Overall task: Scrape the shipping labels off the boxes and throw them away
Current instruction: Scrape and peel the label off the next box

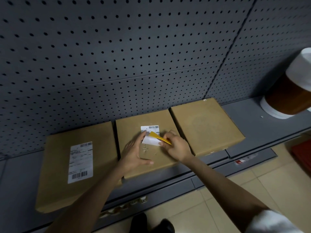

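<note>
Three flat cardboard boxes lie side by side on a grey shelf. The middle box (134, 125) carries a white label (150, 139), its lower part peeled up and folded back while the barcode end still sticks. My right hand (176, 147) grips a yellow scraper (159, 137) whose blade lies under the lifted flap. My left hand (134, 152) rests on the middle box with straight fingers, the fingertips touching the label's left edge. The left box (55, 165) bears a full white label (80, 163). The right box (205, 125) shows no label on its top.
A grey pegboard wall (117, 56) rises behind the shelf (244, 115). At the right edge stands a brown bin with a white liner (289, 91). Beige floor tiles (235, 187) lie below the shelf front. A red object (303, 155) sits low at far right.
</note>
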Motion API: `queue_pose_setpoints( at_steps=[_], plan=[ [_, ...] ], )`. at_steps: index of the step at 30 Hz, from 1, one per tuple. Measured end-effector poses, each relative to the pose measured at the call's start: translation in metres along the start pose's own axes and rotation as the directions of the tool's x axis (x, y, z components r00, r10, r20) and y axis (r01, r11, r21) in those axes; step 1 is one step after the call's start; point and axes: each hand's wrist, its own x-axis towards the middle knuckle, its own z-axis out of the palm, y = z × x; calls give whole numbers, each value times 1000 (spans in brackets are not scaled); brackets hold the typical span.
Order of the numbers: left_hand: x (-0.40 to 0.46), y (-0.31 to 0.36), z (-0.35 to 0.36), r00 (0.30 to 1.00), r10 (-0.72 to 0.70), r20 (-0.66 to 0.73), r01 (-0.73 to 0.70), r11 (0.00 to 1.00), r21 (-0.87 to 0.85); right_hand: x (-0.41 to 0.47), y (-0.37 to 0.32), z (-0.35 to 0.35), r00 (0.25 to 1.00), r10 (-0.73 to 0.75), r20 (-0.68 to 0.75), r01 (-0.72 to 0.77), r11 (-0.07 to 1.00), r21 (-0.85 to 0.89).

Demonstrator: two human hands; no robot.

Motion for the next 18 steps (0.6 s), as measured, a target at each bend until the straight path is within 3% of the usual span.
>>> queue_pose_setpoints(
  at_steps=[9,11,15,18],
  plan=[
    [1,1,3,997,-72,-6,72,997,-24,7,-11,-25,992,-22,-124,38,991,128],
    [0,0,4,997,-81,-4,81,995,-62,10,-13,-36,987,-57,-148,72,993,93],
    [1,0,3,997,-75,-8,75,997,-14,16,-28,-60,957,-108,-269,167,964,208],
    [1,1,3,996,-89,-4,89,996,-31,19,-38,-69,964,-154,-217,194,965,174]
  ],
)
